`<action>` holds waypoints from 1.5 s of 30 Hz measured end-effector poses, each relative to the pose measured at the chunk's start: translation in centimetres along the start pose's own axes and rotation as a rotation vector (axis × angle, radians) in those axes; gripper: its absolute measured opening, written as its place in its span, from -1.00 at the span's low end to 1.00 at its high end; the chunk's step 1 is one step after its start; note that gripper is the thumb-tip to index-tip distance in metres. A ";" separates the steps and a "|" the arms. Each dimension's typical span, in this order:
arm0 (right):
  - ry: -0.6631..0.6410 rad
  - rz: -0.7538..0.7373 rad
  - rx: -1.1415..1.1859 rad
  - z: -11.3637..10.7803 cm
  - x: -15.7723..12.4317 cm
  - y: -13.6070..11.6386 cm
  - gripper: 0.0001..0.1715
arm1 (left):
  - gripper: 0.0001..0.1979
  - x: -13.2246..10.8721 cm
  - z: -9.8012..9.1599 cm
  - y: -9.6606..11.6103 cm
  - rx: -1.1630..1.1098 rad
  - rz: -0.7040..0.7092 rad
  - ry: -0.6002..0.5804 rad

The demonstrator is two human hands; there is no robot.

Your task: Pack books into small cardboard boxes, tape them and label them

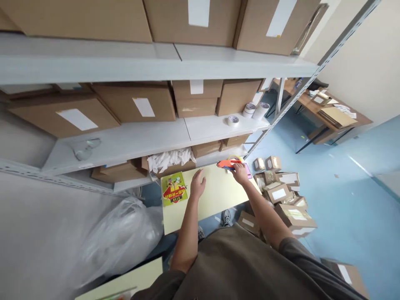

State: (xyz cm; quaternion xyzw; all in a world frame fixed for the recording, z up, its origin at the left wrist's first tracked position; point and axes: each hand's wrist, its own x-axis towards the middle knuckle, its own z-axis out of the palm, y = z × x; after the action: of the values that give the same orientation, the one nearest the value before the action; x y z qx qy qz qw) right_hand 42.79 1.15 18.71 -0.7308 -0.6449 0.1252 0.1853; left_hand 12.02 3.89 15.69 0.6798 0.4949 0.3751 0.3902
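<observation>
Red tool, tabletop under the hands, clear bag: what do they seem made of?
Red tool: probably hard plastic, finish unclear; its colour is bright and even. Tabletop: smooth, fairly matte, perhaps laminate, given its uniform pale yellow. Clear bag: likely thin, glossy plastic film, translucent and creased, with highlights.

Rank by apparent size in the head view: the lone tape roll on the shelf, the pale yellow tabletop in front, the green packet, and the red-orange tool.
Largest to smallest:
1. pale yellow tabletop
2. green packet
3. red-orange tool, partly covered by the right hand
4. lone tape roll
</observation>
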 end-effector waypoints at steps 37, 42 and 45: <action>-0.109 -0.333 0.481 3.3 -8.3 1.8 -0.32 | -0.51 -16.9 3.2 4.2 0.287 -0.237 0.248; -0.328 -0.607 0.557 8.3 -11.0 -5.4 -0.30 | -0.51 -28.3 1.7 4.7 0.321 -0.415 0.474; -0.453 -0.743 0.583 10.7 -14.8 -10.1 -0.29 | -0.51 -35.6 1.2 4.9 0.329 -0.505 0.587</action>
State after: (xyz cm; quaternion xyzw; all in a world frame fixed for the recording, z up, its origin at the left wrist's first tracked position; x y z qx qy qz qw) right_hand 27.26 -11.28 12.61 -0.3257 -0.8229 0.3801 0.2687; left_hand 6.82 -31.66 15.21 0.4546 0.7894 0.3616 0.1985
